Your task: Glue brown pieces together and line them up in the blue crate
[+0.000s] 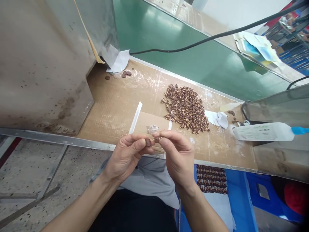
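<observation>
My left hand (127, 154) and my right hand (177, 153) meet fingertip to fingertip just above the near edge of a cardboard-covered bench (116, 106). The left fingers pinch a small brown disc (148, 142). The right fingers pinch a tiny brown and gold piece (159, 139) against it. A small clear round cap (152, 129) lies on the cardboard right behind the fingertips. A heap of several small brown and gold parts (185, 108) lies beyond my right hand.
A large metal housing (45, 61) stands at the left. A white glue bottle (265, 131) lies at the right beside crumpled white paper (218, 118). Loose brown discs (126, 74) lie far left. A blue tray (212, 178) with rows of finished parts sits below the bench. A black cable (217, 35) crosses the green belt.
</observation>
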`<state>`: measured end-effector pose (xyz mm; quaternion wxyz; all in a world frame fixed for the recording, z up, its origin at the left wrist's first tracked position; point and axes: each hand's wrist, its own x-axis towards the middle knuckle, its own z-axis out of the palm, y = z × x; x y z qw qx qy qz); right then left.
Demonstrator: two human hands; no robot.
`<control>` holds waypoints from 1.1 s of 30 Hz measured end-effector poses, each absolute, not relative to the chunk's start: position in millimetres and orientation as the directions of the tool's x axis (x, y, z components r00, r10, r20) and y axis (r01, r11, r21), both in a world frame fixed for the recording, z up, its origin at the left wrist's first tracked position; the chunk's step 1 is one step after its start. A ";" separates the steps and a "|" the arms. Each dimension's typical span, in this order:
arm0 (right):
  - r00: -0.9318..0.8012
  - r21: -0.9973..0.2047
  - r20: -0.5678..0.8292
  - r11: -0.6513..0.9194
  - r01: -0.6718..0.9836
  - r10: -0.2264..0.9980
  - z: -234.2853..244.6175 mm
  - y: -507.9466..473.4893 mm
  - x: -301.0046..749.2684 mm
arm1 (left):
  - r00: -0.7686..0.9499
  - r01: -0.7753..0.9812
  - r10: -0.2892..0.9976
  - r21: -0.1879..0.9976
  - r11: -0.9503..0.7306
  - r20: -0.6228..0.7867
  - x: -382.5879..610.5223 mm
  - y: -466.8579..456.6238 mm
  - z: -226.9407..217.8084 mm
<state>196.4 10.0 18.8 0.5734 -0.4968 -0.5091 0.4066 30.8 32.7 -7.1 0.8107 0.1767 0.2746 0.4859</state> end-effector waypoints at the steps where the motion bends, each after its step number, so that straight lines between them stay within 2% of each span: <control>1: 0.155 -0.988 0.155 0.155 0.012 0.976 17.2 9.3 195.1 | 0.371 -0.694 0.887 0.553 0.461 -0.274 31.4 32.3 -6.8; 8: 0.165 -0.973 -0.009 0.029 -0.230 0.986 19.2 5.2 188.3 | 0.355 -0.699 0.897 0.562 0.442 -0.264 33.6 29.6 -6.4; 14: 0.150 -0.955 -0.037 0.009 -0.296 0.988 21.8 3.5 186.6 | 0.349 -0.704 0.902 0.565 0.431 -0.253 32.8 28.1 -3.5; 24: 0.143 -0.969 -0.016 0.020 -0.245 0.990 23.7 1.6 186.8 | 0.346 -0.716 0.910 0.564 0.413 -0.228 32.3 27.2 0.5; 33: 0.186 -0.992 0.092 0.106 -0.067 0.978 24.5 -2.3 188.3 | 0.349 -0.715 0.907 0.559 0.420 -0.235 32.1 25.8 0.4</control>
